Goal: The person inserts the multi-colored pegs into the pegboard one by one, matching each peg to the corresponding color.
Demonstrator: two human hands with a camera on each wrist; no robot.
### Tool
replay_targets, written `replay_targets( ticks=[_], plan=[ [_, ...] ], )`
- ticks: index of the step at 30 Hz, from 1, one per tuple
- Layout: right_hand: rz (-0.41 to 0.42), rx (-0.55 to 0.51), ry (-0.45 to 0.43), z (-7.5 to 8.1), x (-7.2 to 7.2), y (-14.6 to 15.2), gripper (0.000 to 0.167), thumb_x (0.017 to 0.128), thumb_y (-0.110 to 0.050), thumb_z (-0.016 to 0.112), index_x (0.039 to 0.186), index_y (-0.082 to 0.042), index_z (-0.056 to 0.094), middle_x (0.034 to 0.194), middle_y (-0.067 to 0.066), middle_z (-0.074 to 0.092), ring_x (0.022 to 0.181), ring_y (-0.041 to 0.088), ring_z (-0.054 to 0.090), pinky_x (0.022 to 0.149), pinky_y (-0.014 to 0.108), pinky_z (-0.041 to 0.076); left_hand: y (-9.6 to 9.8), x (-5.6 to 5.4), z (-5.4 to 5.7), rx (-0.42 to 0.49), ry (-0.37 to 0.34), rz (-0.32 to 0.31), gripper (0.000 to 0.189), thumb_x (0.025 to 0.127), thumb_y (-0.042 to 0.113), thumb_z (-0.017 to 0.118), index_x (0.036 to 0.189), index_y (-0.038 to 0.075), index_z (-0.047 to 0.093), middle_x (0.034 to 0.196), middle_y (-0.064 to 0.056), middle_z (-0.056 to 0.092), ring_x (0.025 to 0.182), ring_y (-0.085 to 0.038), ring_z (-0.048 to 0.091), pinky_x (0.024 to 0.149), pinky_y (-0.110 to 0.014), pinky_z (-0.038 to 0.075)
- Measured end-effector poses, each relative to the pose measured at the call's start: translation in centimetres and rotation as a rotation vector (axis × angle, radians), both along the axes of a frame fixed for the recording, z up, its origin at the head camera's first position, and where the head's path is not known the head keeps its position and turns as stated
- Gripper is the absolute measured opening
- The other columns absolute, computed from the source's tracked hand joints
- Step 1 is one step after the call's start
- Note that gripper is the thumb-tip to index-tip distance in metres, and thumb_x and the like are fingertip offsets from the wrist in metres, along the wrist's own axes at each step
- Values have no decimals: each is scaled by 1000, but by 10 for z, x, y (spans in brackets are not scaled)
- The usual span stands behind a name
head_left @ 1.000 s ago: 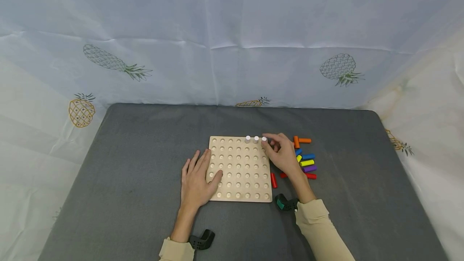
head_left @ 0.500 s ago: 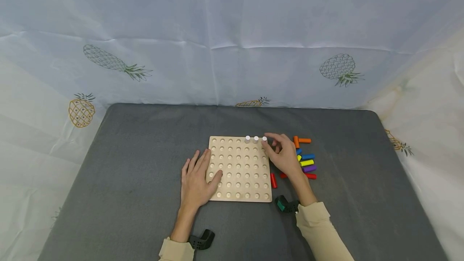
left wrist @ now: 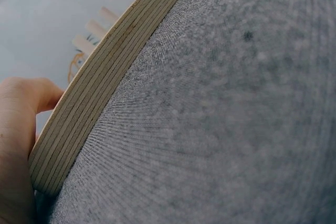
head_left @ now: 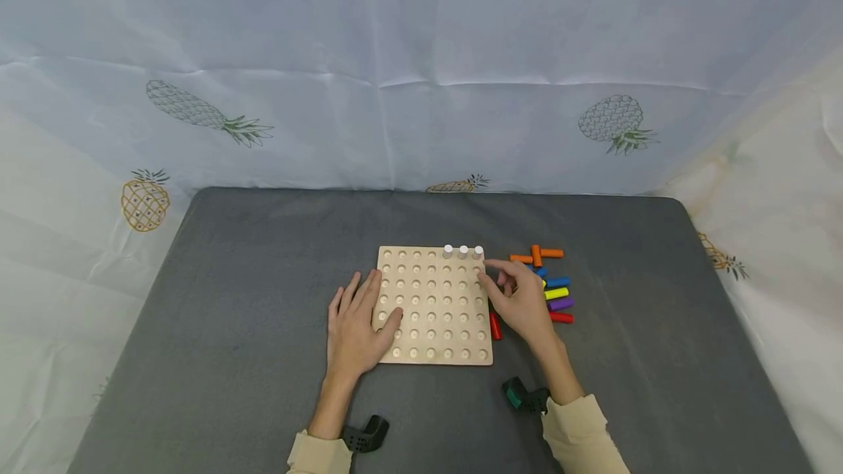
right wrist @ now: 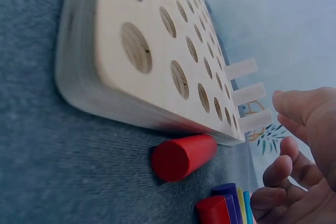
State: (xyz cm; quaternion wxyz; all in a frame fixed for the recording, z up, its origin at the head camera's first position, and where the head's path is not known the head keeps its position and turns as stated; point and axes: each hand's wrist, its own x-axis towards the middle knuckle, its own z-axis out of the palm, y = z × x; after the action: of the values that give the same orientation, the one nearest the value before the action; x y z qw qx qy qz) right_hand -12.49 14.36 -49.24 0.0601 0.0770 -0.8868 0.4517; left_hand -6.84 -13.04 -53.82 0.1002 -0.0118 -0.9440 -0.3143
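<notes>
- Grey cloth (head_left: 263,276) lies under the pegboard (head_left: 439,308).
- White pegs (head_left: 463,251) stand at its far right; coloured pegs (head_left: 557,293) lie rightward.
- Right hand (head_left: 523,302), empty, is at its right edge; left hand (head_left: 356,335), unclenched, rests on its left.
- I'd brace it, seating pegs upright.

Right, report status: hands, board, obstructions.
Left hand rests on square wooden pegboard, partly covering it. Right hand empty, near right edge. Three white cylindrical pegs upright, far row. Red cylindrical peg lies beside board.
</notes>
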Motion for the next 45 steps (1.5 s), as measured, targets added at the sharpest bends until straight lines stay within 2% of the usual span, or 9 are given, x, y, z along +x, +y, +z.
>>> replay_targets(
  ticks=[9, 17, 23, 35, 45],
  plan=[
    [-33, 20, 4, -2, 22, 2, 20, 89, -12, 79, 107, -4, 78, 70, 3, 51, 51, 4, 38, 47, 21, 35, 0, 0, 1, 5, -34, -1, 72, 94, 45, 62, 157, 16, 43, 161, -4, 47, 155, -31, 35, 127, -54, 17],
    [-95, 25, 25, -9, 47, 4, 18, 83, -9, 83, 100, -4, 80, 66, -1, 50, 55, 1, 39, 49, 20, 36, 0, -1, 0, 10, -20, -1, 71, 94, 45, 63, 157, 16, 43, 160, -4, 47, 154, -31, 35, 127, -54, 18],
    [-144, 62, 41, -13, 60, 7, 16, 81, -6, 84, 96, -2, 80, 67, 0, 50, 55, -2, 37, 48, 19, 35, 1, 0, -1, 2, 0, -3, 71, 94, 44, 64, 156, 15, 45, 159, -5, 49, 153, -33, 37, 126, -56, 20],
    [-153, 131, -27, -16, 68, 8, 15, 83, -8, 83, 96, -2, 81, 68, 1, 50, 55, -1, 37, 47, 18, 33, 0, 0, 0, 4, -16, -3, 71, 94, 45, 63, 156, 15, 44, 160, -4, 47, 154, -31, 35, 127, -55, 18],
    [-142, 204, -71, -11, 68, 9, 19, 81, -2, 79, 100, -2, 81, 72, 2, 51, 58, 3, 39, 51, 20, 34, 0, 0, 0, -4, -24, -3, 72, 94, 45, 62, 157, 16, 43, 161, -4, 47, 154, -31, 35, 127, -54, 18]
  ],
)
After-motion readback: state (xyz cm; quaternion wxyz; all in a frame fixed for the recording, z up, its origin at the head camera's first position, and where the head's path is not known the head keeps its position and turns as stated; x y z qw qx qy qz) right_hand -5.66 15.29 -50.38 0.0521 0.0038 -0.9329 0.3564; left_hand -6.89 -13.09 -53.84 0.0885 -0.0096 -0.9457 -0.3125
